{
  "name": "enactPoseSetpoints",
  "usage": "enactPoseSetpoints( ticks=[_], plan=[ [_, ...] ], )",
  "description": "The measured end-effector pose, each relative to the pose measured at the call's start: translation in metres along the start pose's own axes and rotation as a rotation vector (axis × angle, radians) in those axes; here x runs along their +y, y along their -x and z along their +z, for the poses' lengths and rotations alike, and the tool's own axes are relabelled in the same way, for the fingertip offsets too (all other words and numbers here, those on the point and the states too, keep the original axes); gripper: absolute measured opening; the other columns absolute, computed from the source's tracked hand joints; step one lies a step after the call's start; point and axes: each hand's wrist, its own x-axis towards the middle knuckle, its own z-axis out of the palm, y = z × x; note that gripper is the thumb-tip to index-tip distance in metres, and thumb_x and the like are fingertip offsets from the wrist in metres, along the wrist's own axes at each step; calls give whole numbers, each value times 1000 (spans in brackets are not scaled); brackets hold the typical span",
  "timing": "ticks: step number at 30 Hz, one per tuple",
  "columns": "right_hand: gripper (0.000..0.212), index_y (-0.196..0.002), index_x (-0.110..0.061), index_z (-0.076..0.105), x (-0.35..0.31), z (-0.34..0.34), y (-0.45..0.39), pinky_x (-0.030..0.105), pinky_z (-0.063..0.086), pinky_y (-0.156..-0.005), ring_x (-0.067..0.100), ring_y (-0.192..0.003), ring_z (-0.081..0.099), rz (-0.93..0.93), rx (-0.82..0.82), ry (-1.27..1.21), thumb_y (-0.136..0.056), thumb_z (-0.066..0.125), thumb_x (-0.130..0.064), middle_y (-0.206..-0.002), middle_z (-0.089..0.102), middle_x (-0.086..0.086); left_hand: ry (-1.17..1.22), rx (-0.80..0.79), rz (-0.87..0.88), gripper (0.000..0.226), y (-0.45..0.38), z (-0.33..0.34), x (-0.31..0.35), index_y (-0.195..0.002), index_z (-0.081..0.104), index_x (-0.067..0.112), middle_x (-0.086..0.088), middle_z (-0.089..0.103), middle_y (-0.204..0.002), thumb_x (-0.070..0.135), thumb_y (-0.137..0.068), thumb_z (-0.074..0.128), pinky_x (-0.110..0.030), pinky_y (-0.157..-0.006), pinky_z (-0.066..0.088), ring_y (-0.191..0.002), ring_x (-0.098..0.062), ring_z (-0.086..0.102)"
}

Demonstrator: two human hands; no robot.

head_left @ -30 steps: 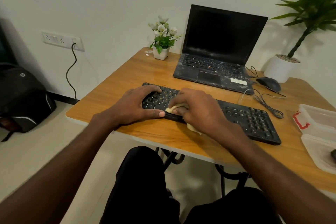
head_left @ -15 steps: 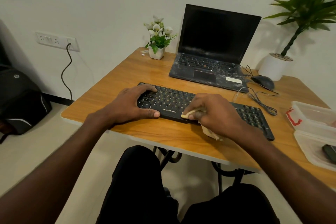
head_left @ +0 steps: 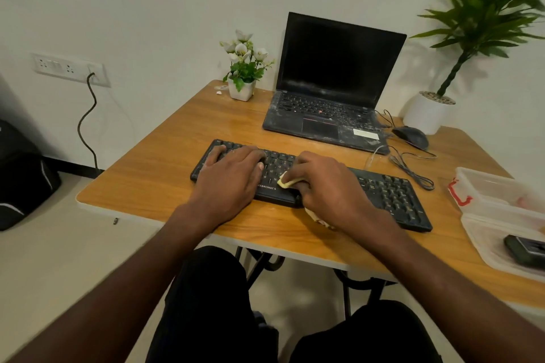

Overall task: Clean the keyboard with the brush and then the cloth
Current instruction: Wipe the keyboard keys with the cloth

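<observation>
Keyboard [head_left: 383,194]: black, flat on the table [head_left: 165,174], in front of the laptop [head_left: 330,97]; long axis runs from far left to near right, slanted across the table.
Left hand [head_left: 230,177]: fingers spread and straight, pressing down on the keyboard's left end.
Right hand [head_left: 330,186]: fingers curled round the yellow cloth [head_left: 285,182], holding it on the keys near the middle front edge.
Cloth: a corner pokes out leftward; more shows under the wrist.
</observation>
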Motion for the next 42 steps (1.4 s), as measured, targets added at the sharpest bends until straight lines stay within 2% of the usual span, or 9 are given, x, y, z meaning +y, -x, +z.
enactPoseSetpoints(
  ticks=[5, 8, 12, 19, 24, 28, 31, 35, 42],
  plan=[
    [31, -109, -39, 78, 9, -25, -5, 40, 60, -77, 16, -97, 65, 120, -147, 89, -89, 74, -15, -113, 69, -11, -6, -22, -9, 46, 0, 0, 1, -140, 56, 27, 10, 59, -145, 42, -112, 23, -50, -125, 20, -134, -12, 56],
    [29, -111, -37, 78, 5, -22, -11, 38, 59, -77, 18, -99, 66, 88, -64, 89, -90, 74, -17, -111, 72, -8, -16, -30, -23, 46, -1, -1, 0, -141, 55, 28, 10, 58, -147, 42, -112, 23, -49, -126, 18, -136, -11, 54],
    [28, -119, -34, 75, 5, -11, 0, 28, 48, -71, 14, -100, 64, 25, 5, 103, -95, 71, -20, -112, 67, -11, -18, -15, -29, 45, 0, 0, 0, -140, 55, 28, 10, 58, -147, 42, -112, 23, -49, -126, 16, -139, -11, 53],
    [31, -119, -34, 74, 26, -25, 28, 32, 58, -71, 13, -95, 62, 135, -13, 212, -92, 74, -18, -114, 66, -9, -13, -24, -46, 44, -1, 1, 2, -138, 55, 31, 12, 58, -145, 44, -113, 21, -49, -127, 16, -137, -9, 53],
    [28, -119, -34, 74, 2, -14, 23, 33, 58, -79, 11, -100, 64, 67, 88, 55, -96, 69, -18, -115, 68, -14, -16, -18, -46, 38, -1, 0, 3, -140, 55, 30, 11, 57, -147, 42, -116, 28, -49, -127, 17, -138, -10, 52],
    [32, -123, -32, 72, 5, -6, 37, 33, 57, -79, 13, -104, 62, -42, 8, 82, -96, 67, -15, -121, 65, -17, -14, -13, -43, 39, 0, 0, 2, -140, 56, 30, 10, 58, -148, 41, -116, 28, -49, -128, 15, -139, -10, 52],
    [31, -118, -37, 75, 19, -20, 41, 31, 58, -76, 9, -104, 63, -11, -27, 77, -93, 71, -18, -117, 67, -20, -25, -15, -42, 40, 0, 1, 0, -141, 55, 29, 9, 58, -149, 41, -116, 27, -51, -129, 16, -139, -11, 52],
    [29, -113, -37, 75, 3, -21, 27, 32, 59, -75, 10, -98, 62, -6, 37, 110, -93, 71, -16, -112, 64, -15, -36, -14, -33, 42, 0, 1, 1, -139, 55, 29, 9, 58, -147, 42, -115, 23, -51, -128, 18, -137, -12, 54],
    [32, -123, -36, 72, 3, -13, 46, 34, 53, -77, 15, -102, 57, -64, -24, 118, -95, 71, -22, -126, 61, -18, -36, -14, -16, 46, 1, 0, 0, -141, 56, 27, 7, 59, -149, 42, -113, 23, -51, -128, 17, -138, -13, 53]
  ],
)
